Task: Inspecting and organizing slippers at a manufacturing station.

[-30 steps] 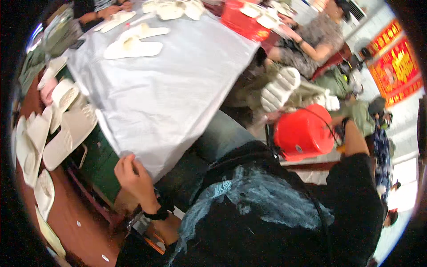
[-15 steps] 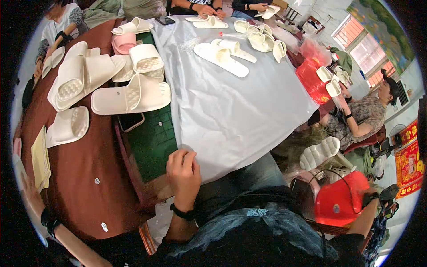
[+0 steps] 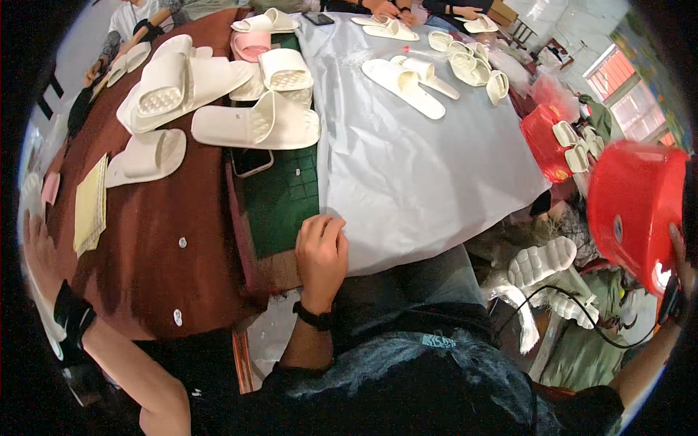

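The person stands behind a seated co-worker, with 1 arm reaching out on each side. The right hand [image 3: 681, 254], at the right rim of the frame, is clamped on a red bucket [image 3: 632, 211]. Its fingers lie against the bucket's lower edge, and the rest of the hand is cut off by the rim. The bucket hangs in the air at the right of the frame, tilted and well clear of the table. Its mouth is turned out of sight, so I cannot tell whether anything is in it. A black cable [image 3: 582, 312] loops below that wrist.

The left hand [image 3: 35, 247] is a blur at the far left edge, beside the brown table [image 3: 167, 269] and near a yellow pad [image 3: 91, 205]. I cannot tell whether its fingers are apart or together.

In the lower centre, the co-worker's hand [image 3: 321, 254], with a dark watch on its wrist, pinches the near edge of a grey sheet [image 3: 414, 174]. It sits just beside a green cutting mat [image 3: 280, 203]. White slippers [image 3: 254, 127] crowd the upper left of the frame, and more lie on the sheet at the top.

As I read it, the work in hand is carrying the bucket 1-handed. Setting it down would call for a bare patch and a path around the seated co-worker, and for bringing the tilted bucket level.
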